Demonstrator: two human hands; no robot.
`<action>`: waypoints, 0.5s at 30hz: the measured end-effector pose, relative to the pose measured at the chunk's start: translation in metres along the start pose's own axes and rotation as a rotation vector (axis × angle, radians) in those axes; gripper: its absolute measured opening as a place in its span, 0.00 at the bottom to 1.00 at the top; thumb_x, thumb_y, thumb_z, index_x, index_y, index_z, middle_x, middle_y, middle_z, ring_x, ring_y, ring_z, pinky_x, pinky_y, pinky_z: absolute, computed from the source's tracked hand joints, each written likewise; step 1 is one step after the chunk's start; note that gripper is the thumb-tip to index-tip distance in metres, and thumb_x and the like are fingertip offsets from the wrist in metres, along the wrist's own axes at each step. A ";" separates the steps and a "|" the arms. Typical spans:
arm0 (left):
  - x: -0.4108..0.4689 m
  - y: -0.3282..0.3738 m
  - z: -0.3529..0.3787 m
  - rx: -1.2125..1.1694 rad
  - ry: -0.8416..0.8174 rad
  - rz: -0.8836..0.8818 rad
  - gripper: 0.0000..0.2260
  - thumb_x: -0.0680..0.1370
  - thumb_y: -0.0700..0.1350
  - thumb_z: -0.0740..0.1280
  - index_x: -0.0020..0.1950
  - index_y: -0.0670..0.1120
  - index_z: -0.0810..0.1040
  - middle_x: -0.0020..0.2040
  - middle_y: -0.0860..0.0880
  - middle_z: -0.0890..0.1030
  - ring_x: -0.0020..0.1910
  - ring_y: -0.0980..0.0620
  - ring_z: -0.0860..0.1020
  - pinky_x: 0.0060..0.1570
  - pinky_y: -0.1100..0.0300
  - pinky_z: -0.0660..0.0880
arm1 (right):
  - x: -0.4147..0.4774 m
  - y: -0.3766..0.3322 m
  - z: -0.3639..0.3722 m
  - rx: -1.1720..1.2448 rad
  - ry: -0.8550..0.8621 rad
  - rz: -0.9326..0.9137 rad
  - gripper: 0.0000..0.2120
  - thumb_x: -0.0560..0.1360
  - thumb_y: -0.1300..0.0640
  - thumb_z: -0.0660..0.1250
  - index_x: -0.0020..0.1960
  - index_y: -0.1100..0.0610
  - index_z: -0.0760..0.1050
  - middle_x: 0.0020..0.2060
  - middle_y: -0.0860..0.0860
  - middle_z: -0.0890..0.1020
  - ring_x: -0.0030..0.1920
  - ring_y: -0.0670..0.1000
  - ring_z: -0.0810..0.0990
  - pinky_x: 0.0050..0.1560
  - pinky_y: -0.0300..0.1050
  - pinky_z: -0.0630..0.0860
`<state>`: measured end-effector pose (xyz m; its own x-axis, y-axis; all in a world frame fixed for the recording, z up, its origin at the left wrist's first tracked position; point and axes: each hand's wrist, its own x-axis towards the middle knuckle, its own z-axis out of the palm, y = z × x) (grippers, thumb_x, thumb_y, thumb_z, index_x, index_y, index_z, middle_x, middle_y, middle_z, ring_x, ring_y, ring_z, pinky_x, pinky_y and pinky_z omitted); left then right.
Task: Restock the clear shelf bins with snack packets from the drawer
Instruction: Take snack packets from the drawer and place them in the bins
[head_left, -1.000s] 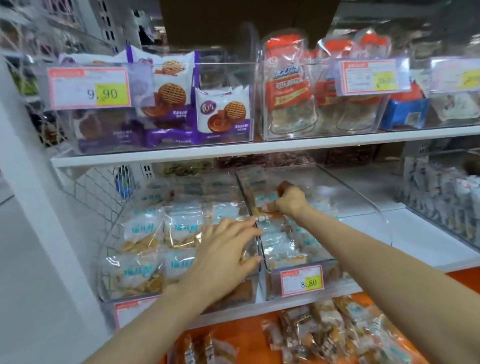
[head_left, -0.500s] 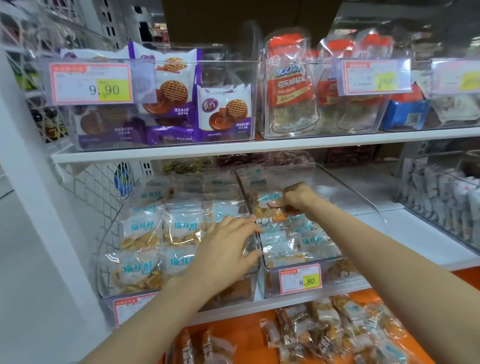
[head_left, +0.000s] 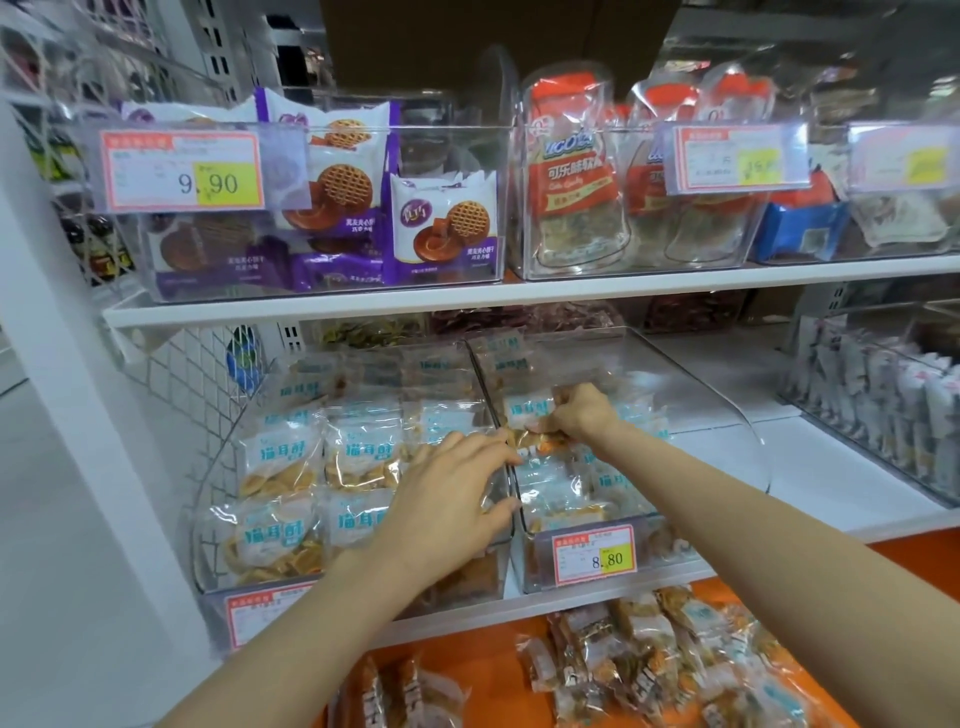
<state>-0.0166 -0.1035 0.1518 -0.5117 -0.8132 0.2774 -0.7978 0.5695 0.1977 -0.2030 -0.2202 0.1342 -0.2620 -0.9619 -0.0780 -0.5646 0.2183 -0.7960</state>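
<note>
Fingers of the right hand (head_left: 579, 415) pinch a packet (head_left: 525, 410) by its lower edge, well back in the right bin (head_left: 727, 415). The left hand (head_left: 452, 499) lies flat and spread over the wall where that bin meets the left bin (head_left: 218, 467). The packet should go in upright, label forward, snug against those behind it, while the left hand steadies the bins and holds the front packets down. More stock lies in the drawer (head_left: 810, 566) below.
</note>
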 end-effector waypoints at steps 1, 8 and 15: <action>0.000 0.000 0.000 -0.005 -0.004 0.001 0.19 0.79 0.55 0.60 0.70 0.58 0.65 0.73 0.61 0.61 0.69 0.61 0.60 0.67 0.61 0.56 | -0.001 0.001 0.003 -0.064 0.010 -0.020 0.07 0.72 0.63 0.72 0.46 0.63 0.75 0.41 0.56 0.81 0.42 0.54 0.79 0.39 0.41 0.75; 0.000 -0.001 -0.001 0.002 -0.013 0.007 0.20 0.79 0.55 0.60 0.70 0.58 0.64 0.72 0.60 0.63 0.69 0.60 0.61 0.67 0.60 0.56 | -0.003 0.003 -0.004 0.039 0.062 -0.089 0.20 0.71 0.67 0.71 0.61 0.63 0.72 0.51 0.59 0.79 0.47 0.54 0.78 0.46 0.44 0.76; 0.002 -0.001 -0.001 -0.002 -0.019 0.007 0.20 0.79 0.55 0.60 0.70 0.57 0.65 0.73 0.59 0.62 0.69 0.60 0.61 0.67 0.60 0.57 | -0.003 0.005 0.002 0.103 0.022 -0.107 0.20 0.72 0.72 0.67 0.61 0.61 0.68 0.56 0.59 0.77 0.53 0.57 0.79 0.51 0.52 0.80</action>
<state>-0.0170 -0.1057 0.1531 -0.5233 -0.8112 0.2611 -0.7934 0.5756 0.1980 -0.2036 -0.2170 0.1293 -0.2219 -0.9748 0.0229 -0.5070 0.0953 -0.8567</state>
